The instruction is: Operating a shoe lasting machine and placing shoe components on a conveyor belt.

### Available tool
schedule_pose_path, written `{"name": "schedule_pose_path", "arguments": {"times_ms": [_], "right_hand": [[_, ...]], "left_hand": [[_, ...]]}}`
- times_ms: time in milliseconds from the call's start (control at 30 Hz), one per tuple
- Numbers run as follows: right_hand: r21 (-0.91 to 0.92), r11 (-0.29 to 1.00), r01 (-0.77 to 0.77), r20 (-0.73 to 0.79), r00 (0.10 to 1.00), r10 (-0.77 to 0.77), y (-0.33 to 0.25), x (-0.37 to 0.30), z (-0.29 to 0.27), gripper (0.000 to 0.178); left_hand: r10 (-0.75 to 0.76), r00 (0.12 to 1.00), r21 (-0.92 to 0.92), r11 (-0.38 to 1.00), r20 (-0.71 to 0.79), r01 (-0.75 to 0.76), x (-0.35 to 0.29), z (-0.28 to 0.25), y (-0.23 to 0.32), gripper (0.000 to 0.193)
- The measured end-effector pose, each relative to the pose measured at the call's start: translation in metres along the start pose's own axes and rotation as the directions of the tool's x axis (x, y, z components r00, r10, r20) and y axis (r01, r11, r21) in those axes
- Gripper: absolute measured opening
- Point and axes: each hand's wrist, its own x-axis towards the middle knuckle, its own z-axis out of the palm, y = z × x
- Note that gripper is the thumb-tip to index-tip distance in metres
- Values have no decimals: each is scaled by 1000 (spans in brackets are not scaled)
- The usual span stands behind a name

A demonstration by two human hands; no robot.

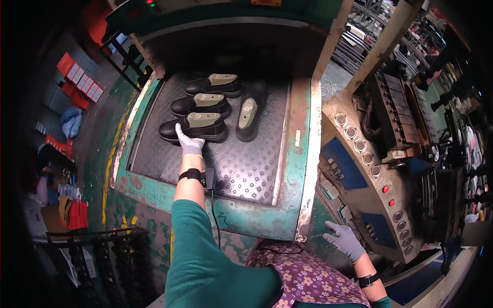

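My gloved left hand (pixel 190 142) is at the near side of the closest black slip-on shoe (pixel 169 128), one digit up against its upper and the other fingers mostly hidden. Two more black shoes, a middle one (pixel 182 107) and a far one (pixel 197 85), lie behind it with toes to the left. Right of these a fourth shoe (pixel 247 117) lies lengthwise, its heel toward me. All show pale greenish insoles. Away from the shoes, my gloved right hand (pixel 344 240) hangs beside the machine with fingers apart, holding nothing.
The shoes rest on a studded dark plate (pixel 205 161) inside a worn green machine frame (pixel 246 220), under a dark opening. To the right stands a beige control panel (pixel 382 205) with round dials and red buttons. A dark rack (pixel 102 251) is at lower left.
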Motion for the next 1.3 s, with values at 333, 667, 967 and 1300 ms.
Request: {"name": "schedule_pose_path", "arguments": {"times_ms": [333,667,967,1300], "right_hand": [[316,909,-272,-305,878,369,152,-125,121,58],[597,385,-704,15,489,872,212,-305,445,49],[882,-407,-237,360,-216,907,179,-341,573,41],[880,-459,121,329,-852,407,145,-365,666,62]], "left_hand": [[287,914,931,310,-286,194,-1,-39,74,87],[-410,728,834,212,549,-509,-288,-56,-299,26],[-754,-415,554,82,-509,-829,-627,-212,-460,33],[-313,-855,298,841,-413,-452,-897,-446,-532,45]]}}
